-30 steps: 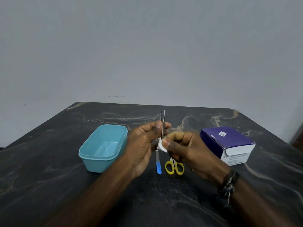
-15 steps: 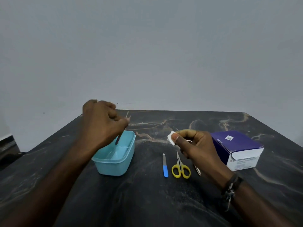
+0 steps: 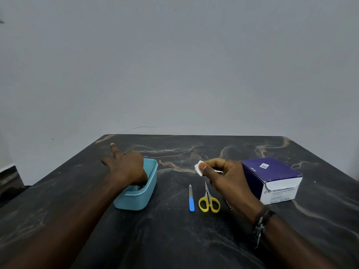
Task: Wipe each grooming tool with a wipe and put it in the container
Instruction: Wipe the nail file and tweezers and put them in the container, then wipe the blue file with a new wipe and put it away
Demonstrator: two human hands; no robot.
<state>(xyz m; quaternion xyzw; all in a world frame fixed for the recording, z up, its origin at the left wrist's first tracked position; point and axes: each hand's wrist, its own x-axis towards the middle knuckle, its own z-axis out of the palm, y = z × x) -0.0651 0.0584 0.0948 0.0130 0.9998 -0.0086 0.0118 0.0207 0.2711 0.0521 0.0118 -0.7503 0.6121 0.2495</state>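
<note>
My left hand (image 3: 126, 169) dips into the teal container (image 3: 149, 187) at the left, two outer fingers raised. Its thumb and forefinger are down inside, holding the dark tweezers (image 3: 140, 188), of which only an end shows. My right hand (image 3: 225, 179) hovers above the table and pinches a small white wipe (image 3: 199, 167) between thumb and forefinger. On the table between my hands lie a blue-handled nail file (image 3: 191, 199) and yellow-handled scissors (image 3: 208, 202). A thin metal tool (image 3: 229, 206) is mostly hidden under my right hand.
A purple and white box of wipes (image 3: 272, 177) stands at the right, just beyond my right hand. The dark marbled table (image 3: 174, 239) ends at a grey wall behind.
My left hand carried the tweezers away from the wipe, leftward, then lowered them into the container. My right hand stayed near the middle, keeping the wipe.
</note>
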